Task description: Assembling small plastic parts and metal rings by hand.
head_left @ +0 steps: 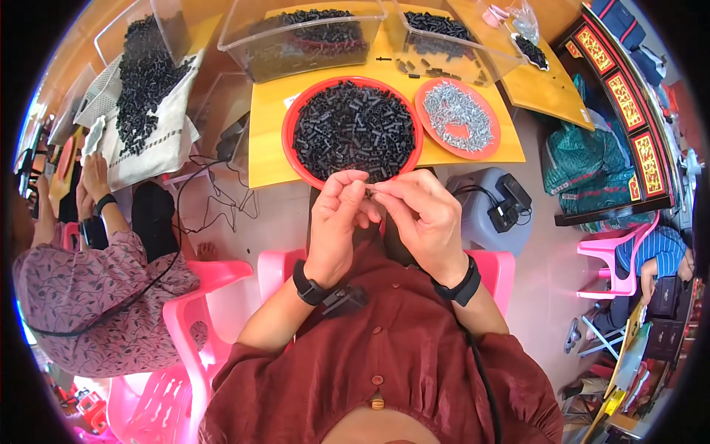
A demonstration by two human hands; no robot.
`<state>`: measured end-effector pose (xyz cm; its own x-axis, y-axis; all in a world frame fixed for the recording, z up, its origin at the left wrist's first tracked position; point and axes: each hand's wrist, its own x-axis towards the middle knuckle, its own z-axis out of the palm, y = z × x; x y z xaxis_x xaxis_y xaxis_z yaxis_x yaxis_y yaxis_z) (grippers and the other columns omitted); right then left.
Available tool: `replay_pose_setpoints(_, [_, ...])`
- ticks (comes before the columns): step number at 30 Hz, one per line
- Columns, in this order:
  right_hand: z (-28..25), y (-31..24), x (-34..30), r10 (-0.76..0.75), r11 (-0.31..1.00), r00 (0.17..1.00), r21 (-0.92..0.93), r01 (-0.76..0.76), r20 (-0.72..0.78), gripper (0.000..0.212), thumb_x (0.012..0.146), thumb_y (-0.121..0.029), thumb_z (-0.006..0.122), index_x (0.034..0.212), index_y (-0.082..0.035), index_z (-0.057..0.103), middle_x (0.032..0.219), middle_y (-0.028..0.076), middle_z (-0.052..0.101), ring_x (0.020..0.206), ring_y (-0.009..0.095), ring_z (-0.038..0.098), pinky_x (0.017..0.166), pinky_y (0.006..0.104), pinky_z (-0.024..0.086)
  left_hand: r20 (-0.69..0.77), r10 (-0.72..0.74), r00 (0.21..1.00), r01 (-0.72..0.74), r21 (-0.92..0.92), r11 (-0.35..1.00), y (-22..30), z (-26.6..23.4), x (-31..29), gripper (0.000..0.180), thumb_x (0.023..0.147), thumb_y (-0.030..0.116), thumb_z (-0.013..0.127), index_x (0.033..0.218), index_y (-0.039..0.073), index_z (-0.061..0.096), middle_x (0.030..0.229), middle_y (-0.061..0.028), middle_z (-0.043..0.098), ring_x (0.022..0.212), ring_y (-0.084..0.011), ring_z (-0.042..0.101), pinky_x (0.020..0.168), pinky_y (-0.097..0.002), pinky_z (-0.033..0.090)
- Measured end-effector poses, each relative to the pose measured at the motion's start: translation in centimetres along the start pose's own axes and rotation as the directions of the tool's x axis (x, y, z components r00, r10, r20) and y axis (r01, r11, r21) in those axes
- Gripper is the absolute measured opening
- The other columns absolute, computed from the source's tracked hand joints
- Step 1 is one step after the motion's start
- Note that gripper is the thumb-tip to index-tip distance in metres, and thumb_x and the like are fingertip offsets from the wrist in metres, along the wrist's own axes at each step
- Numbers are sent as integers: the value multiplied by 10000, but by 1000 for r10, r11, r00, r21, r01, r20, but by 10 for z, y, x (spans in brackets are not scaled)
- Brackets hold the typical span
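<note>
My left hand (336, 222) and my right hand (429, 214) meet just over the near rim of a red round basin (287, 140). Fingertips of both are pinched together on a small metallic piece (370, 192), mostly covered by the fingers, too small to tell its kind. The basin is heaped with short black plastic tube-like parts (355, 126). To its right, a coral-red oval plate (423, 111) carries many small silvery metal parts (462, 107), perhaps screws, with a bare patch of plate showing near the front.
Behind the basin on the yellow table (270, 159) stand two clear bins (244, 63) of black parts, with loose ones nearby. At left, another person (111, 288) sits by a black pile (144, 81) on white cloth. A blue-grey stool (484, 222) holds black adapters. Cables lie on the floor.
</note>
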<state>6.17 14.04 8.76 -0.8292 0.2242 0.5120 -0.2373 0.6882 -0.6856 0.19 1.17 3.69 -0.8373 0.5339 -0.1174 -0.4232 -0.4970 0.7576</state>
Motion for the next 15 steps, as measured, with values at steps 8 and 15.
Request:
replay_pose_setpoints(8, [8, 8, -2, -36, 999, 999, -36, 37, 6, 131, 796, -39, 699, 926, -53, 697, 805, 75, 609, 635, 229, 632, 545, 321, 492, -82, 10, 997, -5, 52, 999, -4, -2, 4, 154, 992, 226, 522, 1005, 82, 572, 780, 16, 599, 658, -63, 571, 578, -185, 408])
replay_pose_setpoints(15, [13, 13, -5, -82, 993, 997, -82, 81, -11, 116, 788, -40, 708, 899, -46, 676, 789, 78, 606, 640, 230, 633, 548, 321, 495, -66, -19, 998, 20, 28, 999, -8, -5, 5, 149, 983, 229, 541, 983, 83, 572, 782, 15, 602, 639, -64, 564, 568, -179, 402])
